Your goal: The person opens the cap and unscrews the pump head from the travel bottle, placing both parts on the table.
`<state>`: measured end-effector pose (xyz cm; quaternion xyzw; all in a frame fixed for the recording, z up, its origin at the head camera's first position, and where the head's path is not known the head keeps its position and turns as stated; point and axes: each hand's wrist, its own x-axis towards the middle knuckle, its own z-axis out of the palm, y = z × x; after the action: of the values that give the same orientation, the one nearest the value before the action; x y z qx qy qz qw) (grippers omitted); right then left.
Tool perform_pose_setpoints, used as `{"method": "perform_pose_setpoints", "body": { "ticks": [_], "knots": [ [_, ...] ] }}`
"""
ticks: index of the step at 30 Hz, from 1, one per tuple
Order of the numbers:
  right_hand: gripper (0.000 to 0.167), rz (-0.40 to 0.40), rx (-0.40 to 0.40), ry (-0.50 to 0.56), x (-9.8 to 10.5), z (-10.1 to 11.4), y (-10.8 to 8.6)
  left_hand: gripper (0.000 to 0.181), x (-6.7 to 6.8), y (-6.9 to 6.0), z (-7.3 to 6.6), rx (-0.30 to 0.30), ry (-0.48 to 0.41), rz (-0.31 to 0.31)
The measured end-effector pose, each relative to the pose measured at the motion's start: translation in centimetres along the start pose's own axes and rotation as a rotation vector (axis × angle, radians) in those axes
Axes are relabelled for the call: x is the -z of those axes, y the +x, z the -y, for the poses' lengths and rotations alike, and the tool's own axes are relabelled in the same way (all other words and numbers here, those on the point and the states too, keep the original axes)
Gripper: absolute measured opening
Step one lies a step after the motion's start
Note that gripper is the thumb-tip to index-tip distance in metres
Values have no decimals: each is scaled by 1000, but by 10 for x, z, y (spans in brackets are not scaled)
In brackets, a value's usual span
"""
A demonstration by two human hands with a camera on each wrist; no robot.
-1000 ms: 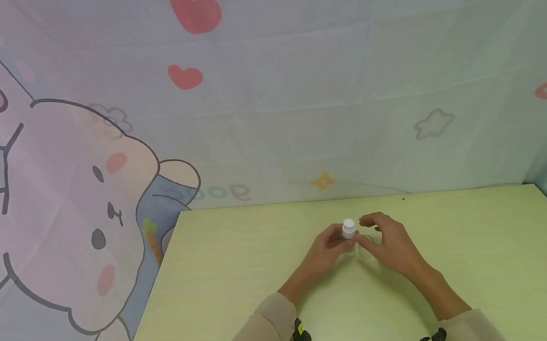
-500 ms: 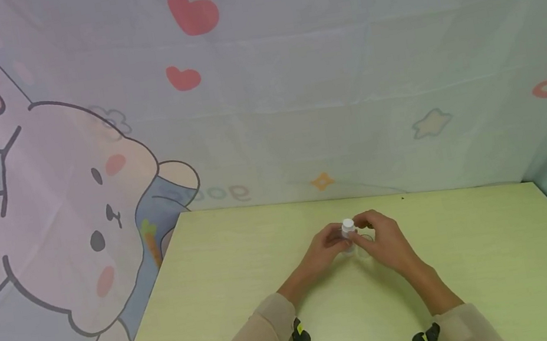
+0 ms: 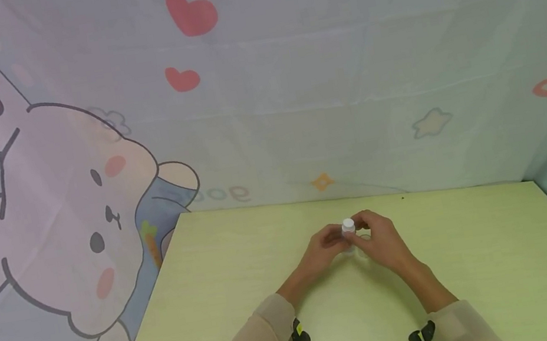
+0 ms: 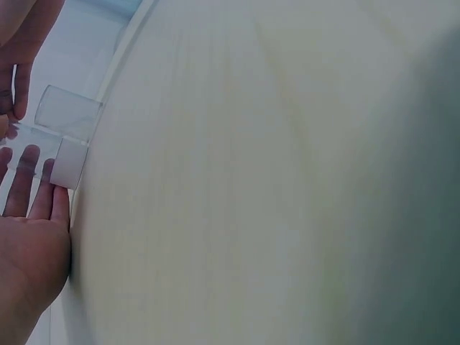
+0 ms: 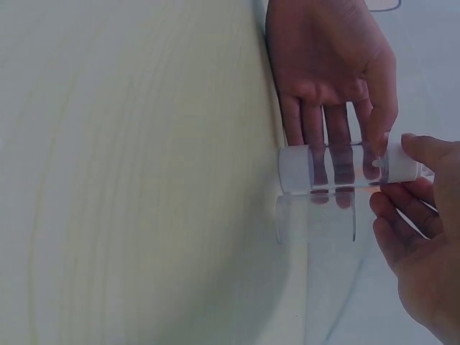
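A clear bottle with a white top [image 3: 348,225] and white base stands upright on the table; its transparent body [image 5: 341,167] shows in the right wrist view. My left hand [image 3: 321,255] curls its fingers round the body, seen also as a hand [image 5: 334,65] in that view. My right hand [image 3: 382,241] pinches the white collar near the top between thumb and fingers. Close beside the bottle stands a small clear cup [image 4: 68,113], touched by neither hand as far as I can tell; in the head view my right hand partly hides it.
The pale yellow-green table [image 3: 242,247] reaches back to a hanging cloth [image 3: 295,101] printed with a rabbit and hearts. Black wrist devices [image 3: 301,336] sit by both sleeves.
My right hand has moved left to the bottle, and its thumb and fingers have closed on the collar. My left hand keeps its hold, and the bottle stays where it was.
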<state>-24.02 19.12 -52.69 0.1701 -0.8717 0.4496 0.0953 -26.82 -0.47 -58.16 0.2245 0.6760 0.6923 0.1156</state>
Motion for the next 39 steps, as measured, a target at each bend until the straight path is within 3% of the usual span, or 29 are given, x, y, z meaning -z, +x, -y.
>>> {"method": "perform_pose_setpoints", "body": {
  "ticks": [39],
  "knots": [
    [24,26,72,-31,1,-3,3,30,-1,2,3,12,-18,-13]
  ]
}}
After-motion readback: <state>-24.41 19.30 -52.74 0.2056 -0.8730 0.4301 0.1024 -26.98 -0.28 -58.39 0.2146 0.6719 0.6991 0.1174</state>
